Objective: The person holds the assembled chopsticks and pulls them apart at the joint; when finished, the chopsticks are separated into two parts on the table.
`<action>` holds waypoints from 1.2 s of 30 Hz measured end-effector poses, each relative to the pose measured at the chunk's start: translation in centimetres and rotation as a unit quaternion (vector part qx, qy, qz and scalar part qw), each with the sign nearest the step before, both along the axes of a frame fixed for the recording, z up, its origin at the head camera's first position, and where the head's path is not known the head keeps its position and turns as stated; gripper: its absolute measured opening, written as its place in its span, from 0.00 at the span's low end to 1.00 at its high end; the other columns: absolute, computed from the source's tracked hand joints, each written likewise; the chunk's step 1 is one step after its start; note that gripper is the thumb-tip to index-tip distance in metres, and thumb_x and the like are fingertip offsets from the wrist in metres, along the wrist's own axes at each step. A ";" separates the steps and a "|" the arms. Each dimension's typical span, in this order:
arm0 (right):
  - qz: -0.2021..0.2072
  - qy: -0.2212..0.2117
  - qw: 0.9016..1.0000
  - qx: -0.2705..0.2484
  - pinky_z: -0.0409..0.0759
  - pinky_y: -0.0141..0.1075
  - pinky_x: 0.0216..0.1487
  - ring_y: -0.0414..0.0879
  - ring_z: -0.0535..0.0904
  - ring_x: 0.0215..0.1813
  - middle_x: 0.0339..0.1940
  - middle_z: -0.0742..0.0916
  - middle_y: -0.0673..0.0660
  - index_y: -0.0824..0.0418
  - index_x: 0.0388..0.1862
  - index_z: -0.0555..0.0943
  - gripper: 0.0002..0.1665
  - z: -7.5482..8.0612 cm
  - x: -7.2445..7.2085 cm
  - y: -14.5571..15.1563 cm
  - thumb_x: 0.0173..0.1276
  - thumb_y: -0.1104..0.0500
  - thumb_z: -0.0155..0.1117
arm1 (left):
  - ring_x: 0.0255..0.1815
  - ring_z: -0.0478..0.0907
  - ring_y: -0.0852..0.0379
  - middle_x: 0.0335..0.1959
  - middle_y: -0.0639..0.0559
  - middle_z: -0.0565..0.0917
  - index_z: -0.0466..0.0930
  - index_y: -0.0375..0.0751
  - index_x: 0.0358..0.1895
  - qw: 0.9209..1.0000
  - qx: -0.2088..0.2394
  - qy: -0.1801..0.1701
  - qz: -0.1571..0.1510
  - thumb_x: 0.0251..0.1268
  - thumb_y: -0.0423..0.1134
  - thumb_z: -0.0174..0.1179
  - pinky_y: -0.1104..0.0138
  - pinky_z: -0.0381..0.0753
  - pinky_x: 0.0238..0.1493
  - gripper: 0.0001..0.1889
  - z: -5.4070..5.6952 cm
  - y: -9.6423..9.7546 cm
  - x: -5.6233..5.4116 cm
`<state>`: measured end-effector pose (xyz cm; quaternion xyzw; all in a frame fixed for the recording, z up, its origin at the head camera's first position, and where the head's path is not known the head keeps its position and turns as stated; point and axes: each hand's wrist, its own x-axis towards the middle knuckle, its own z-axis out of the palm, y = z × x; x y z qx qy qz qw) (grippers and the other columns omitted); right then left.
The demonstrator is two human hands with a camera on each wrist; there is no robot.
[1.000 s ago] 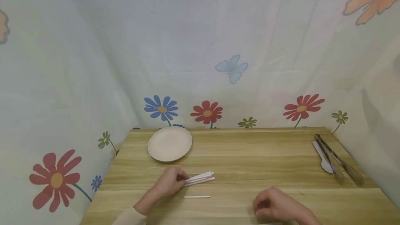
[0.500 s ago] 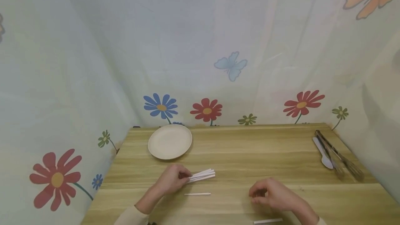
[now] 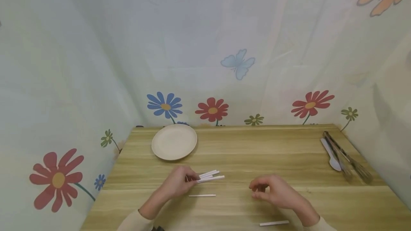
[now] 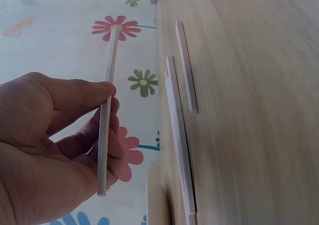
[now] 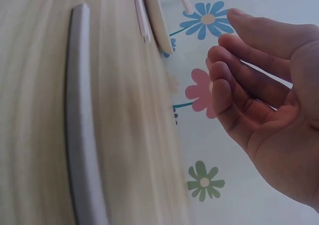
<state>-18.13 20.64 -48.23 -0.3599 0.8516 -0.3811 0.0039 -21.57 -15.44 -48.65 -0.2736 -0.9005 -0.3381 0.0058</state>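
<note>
Between thumb and fingertips my left hand (image 3: 179,183) pinches one thin white stick (image 4: 106,120), raised off the wooden table in the left wrist view. Several more white sticks (image 3: 219,177) show beside those fingers in the head view. Just in front of the left hand, a single white stick (image 3: 202,195) lies flat. My right hand (image 3: 277,192) hovers over the table with loosely bent fingers and nothing in them. A further white stick (image 3: 274,223) lies below it near the front, large in the right wrist view as a pale square-edged stick (image 5: 84,120).
A round cream plate (image 3: 174,142) sits at the back left of the wooden table (image 3: 257,145). At the back right lie a white spoon (image 3: 330,155) and long dark-handled metal utensils (image 3: 350,159). A flower-printed curtain (image 3: 192,45) encloses the back and sides.
My left hand has shifted slightly right with its stick. The right hand has moved away from the front stick, up and to the left, bringing that stick into view. The head view has tilted down slightly.
</note>
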 end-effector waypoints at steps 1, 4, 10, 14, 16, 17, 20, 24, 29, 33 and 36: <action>-0.002 0.001 1.000 -0.002 0.79 0.31 0.33 0.29 0.77 0.34 0.31 0.85 0.39 0.57 0.39 0.85 0.07 0.1 -0.1 -0.1 0.62 0.59 0.70 | 0.25 0.72 0.70 0.24 0.59 0.80 0.88 0.40 0.33 1.000 0.000 0.002 -0.002 0.54 0.29 0.68 0.75 0.74 0.28 0.04 0.1 0.0 0.1; -0.003 0.008 1.000 -0.004 0.79 0.32 0.33 0.29 0.77 0.34 0.32 0.85 0.40 0.56 0.39 0.85 0.07 0.3 -0.3 -0.4 0.62 0.58 0.70 | 0.26 0.72 0.70 0.24 0.59 0.80 0.88 0.40 0.33 1.000 0.003 0.007 -0.004 0.55 0.29 0.68 0.75 0.74 0.28 0.04 0.3 0.2 0.2; -0.023 0.012 1.000 0.008 0.80 0.34 0.36 0.29 0.77 0.34 0.33 0.86 0.41 0.51 0.41 0.85 0.07 0.5 -0.7 -1.0 0.63 0.55 0.70 | 0.25 0.72 0.70 0.25 0.60 0.81 0.88 0.39 0.34 1.000 -0.002 0.006 0.000 0.56 0.31 0.68 0.74 0.74 0.28 0.04 0.9 0.7 0.4; -0.029 0.025 0.999 0.000 0.79 0.34 0.38 0.30 0.77 0.35 0.35 0.87 0.45 0.50 0.42 0.84 0.08 0.6 -1.0 -1.4 0.63 0.55 0.70 | 0.25 0.72 0.71 0.25 0.60 0.81 0.88 0.41 0.34 1.000 0.005 0.006 -0.008 0.56 0.32 0.68 0.74 0.74 0.28 0.03 1.2 1.1 0.5; -0.034 0.031 0.999 -0.007 0.80 0.34 0.39 0.30 0.77 0.36 0.35 0.87 0.45 0.50 0.43 0.84 0.09 0.6 -1.2 -1.7 0.63 0.56 0.70 | 0.25 0.72 0.71 0.25 0.61 0.80 0.88 0.43 0.33 1.000 0.005 0.004 -0.009 0.56 0.33 0.68 0.74 0.74 0.28 0.03 1.3 1.3 0.6; -0.034 0.037 0.999 -0.011 0.80 0.34 0.39 0.31 0.77 0.36 0.35 0.87 0.45 0.50 0.43 0.84 0.09 0.6 -1.3 -1.8 0.63 0.56 0.70 | 0.25 0.71 0.71 0.25 0.61 0.80 0.88 0.43 0.33 1.000 0.004 0.004 -0.008 0.56 0.33 0.68 0.74 0.74 0.28 0.02 1.3 1.4 0.6; -0.038 0.045 0.998 -0.020 0.80 0.35 0.39 0.32 0.78 0.36 0.36 0.86 0.43 0.51 0.43 0.84 0.10 0.7 -1.6 -2.2 0.63 0.56 0.70 | 0.26 0.72 0.71 0.25 0.62 0.80 0.88 0.43 0.33 1.000 0.002 0.011 -0.013 0.57 0.34 0.68 0.75 0.74 0.29 0.02 1.5 1.6 0.6; -0.036 0.049 0.998 -0.025 0.81 0.36 0.40 0.33 0.78 0.38 0.39 0.87 0.45 0.52 0.44 0.84 0.11 0.9 -1.9 -2.6 0.63 0.54 0.70 | 0.26 0.72 0.72 0.26 0.61 0.81 0.89 0.43 0.34 0.999 0.003 0.025 -0.025 0.57 0.34 0.68 0.75 0.74 0.29 0.02 1.9 2.1 0.7; -0.032 0.059 0.997 -0.029 0.81 0.37 0.41 0.37 0.80 0.39 0.41 0.87 0.49 0.53 0.45 0.84 0.12 1.2 -2.1 -3.3 0.62 0.56 0.71 | 0.28 0.73 0.71 0.28 0.60 0.82 0.88 0.42 0.35 0.999 0.000 0.016 -0.030 0.59 0.33 0.67 0.75 0.74 0.30 0.03 2.5 2.7 0.7; -0.028 0.068 0.997 -0.033 0.81 0.37 0.41 0.38 0.80 0.38 0.40 0.87 0.47 0.53 0.45 0.84 0.12 1.3 -2.3 -3.8 0.61 0.58 0.72 | 0.28 0.73 0.71 0.27 0.60 0.82 0.88 0.41 0.35 0.999 0.000 0.016 -0.029 0.58 0.33 0.67 0.75 0.74 0.30 0.03 2.6 3.1 0.7; -0.017 0.068 0.997 -0.042 0.82 0.36 0.40 0.37 0.80 0.37 0.39 0.87 0.46 0.53 0.44 0.84 0.12 1.4 -2.4 -4.1 0.61 0.57 0.72 | 0.28 0.73 0.71 0.27 0.60 0.82 0.88 0.41 0.35 0.999 0.001 0.024 -0.032 0.58 0.33 0.68 0.76 0.74 0.29 0.03 2.5 3.4 0.7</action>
